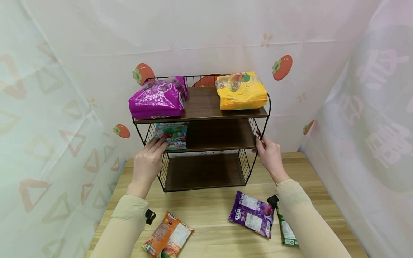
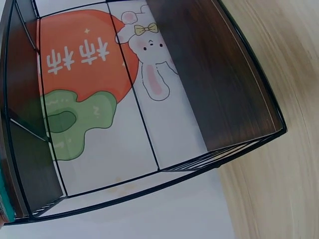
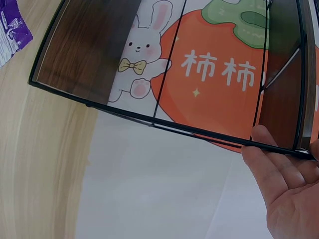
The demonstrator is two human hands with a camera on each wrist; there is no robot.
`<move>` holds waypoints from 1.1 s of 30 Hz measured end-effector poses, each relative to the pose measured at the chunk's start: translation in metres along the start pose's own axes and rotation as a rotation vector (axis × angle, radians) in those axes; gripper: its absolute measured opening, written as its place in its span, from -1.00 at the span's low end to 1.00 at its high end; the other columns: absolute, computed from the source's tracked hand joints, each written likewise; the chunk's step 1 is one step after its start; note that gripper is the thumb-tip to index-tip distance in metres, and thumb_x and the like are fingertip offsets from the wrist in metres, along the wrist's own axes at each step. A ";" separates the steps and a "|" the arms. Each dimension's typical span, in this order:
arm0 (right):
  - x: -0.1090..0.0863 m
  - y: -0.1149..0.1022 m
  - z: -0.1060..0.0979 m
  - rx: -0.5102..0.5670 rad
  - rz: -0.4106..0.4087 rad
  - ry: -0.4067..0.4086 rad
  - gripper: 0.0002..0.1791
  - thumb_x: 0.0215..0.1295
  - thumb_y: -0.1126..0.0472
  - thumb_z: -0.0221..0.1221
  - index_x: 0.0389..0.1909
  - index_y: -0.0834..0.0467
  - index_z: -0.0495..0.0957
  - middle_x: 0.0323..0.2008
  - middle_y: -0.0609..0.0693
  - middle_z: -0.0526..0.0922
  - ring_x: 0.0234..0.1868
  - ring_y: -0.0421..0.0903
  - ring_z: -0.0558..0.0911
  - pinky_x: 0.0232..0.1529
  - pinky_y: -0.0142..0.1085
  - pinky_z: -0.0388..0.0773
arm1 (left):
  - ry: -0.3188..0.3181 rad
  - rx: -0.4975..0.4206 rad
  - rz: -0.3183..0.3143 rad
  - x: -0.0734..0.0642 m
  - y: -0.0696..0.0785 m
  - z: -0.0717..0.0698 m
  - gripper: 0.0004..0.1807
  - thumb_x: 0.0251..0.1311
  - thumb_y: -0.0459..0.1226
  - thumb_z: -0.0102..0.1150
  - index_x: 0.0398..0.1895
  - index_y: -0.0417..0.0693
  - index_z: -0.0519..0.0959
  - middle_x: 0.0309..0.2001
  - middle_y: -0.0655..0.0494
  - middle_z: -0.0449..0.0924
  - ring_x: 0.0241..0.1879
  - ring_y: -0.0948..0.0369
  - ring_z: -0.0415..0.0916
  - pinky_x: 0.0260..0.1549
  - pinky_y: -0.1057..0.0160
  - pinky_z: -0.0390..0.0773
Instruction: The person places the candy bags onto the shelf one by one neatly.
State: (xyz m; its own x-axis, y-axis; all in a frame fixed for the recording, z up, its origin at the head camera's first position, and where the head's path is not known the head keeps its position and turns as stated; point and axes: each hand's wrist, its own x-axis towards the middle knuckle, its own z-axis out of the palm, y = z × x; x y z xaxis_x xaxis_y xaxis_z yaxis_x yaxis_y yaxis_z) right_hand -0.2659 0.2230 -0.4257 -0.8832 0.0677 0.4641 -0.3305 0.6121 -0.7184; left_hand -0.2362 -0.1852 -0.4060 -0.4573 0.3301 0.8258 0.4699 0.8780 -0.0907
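A three-tier shelf rack (image 1: 206,133) of dark wood boards and black wire stands against the back wall. On the left of its middle board is a teal candy bag (image 1: 174,134). My left hand (image 1: 150,157) reaches to that bag, its extended fingers lying over the bag's lower left front; the thumb is hidden. Only a sliver of the teal bag (image 2: 6,201) enters the left wrist view. At the rack's right side, my right hand (image 1: 268,152) grips the black wire side frame. In the right wrist view, fingertips (image 3: 261,134) go around that wire.
On the top board sit a purple bag (image 1: 158,98) at left and a yellow bag (image 1: 242,91) at right. On the wooden table (image 1: 206,215) lie an orange packet (image 1: 169,234), a purple packet (image 1: 251,214) and a green packet (image 1: 287,229), partly under my right forearm.
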 end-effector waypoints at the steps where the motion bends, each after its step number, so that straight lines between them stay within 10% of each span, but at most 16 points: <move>1: 0.000 0.000 0.000 0.001 -0.001 0.001 -0.68 0.57 0.28 0.03 0.19 0.30 0.58 -0.46 0.28 0.75 -0.47 0.19 0.77 -0.71 -0.53 0.35 | -0.001 0.000 0.000 0.000 0.000 0.000 -0.61 0.08 -0.67 0.21 -0.09 -0.20 0.76 -0.05 -0.11 0.77 -0.01 -0.13 0.70 0.02 -0.10 0.65; 19: 0.000 -0.003 -0.001 -0.012 -0.001 -0.007 -0.77 0.56 0.29 0.02 -0.08 0.36 0.60 -0.47 0.26 0.75 -0.50 0.23 0.74 -0.72 -0.47 0.32 | -0.019 -0.055 -0.008 -0.011 0.000 -0.003 -0.64 0.22 -0.53 0.20 0.09 -0.25 0.70 0.08 -0.19 0.70 0.14 -0.18 0.62 0.17 -0.14 0.56; 33: 0.000 -0.001 0.000 0.004 -0.016 -0.003 -0.74 0.57 0.30 0.02 0.02 0.38 0.60 -0.45 0.31 0.74 -0.49 0.25 0.74 -0.77 -0.53 0.25 | 0.152 -0.083 -0.082 -0.025 -0.002 -0.023 -0.66 0.25 -0.44 0.14 0.05 -0.24 0.72 -0.04 -0.17 0.75 -0.16 -0.12 0.75 -0.43 -0.17 0.67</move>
State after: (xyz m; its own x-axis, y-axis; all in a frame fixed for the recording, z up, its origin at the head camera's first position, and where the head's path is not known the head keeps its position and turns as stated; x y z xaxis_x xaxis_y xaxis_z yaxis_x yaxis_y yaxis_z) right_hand -0.2651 0.2225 -0.4250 -0.8787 0.0562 0.4740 -0.3456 0.6101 -0.7130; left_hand -0.2083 -0.2034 -0.4139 -0.3799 0.1969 0.9038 0.4990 0.8663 0.0211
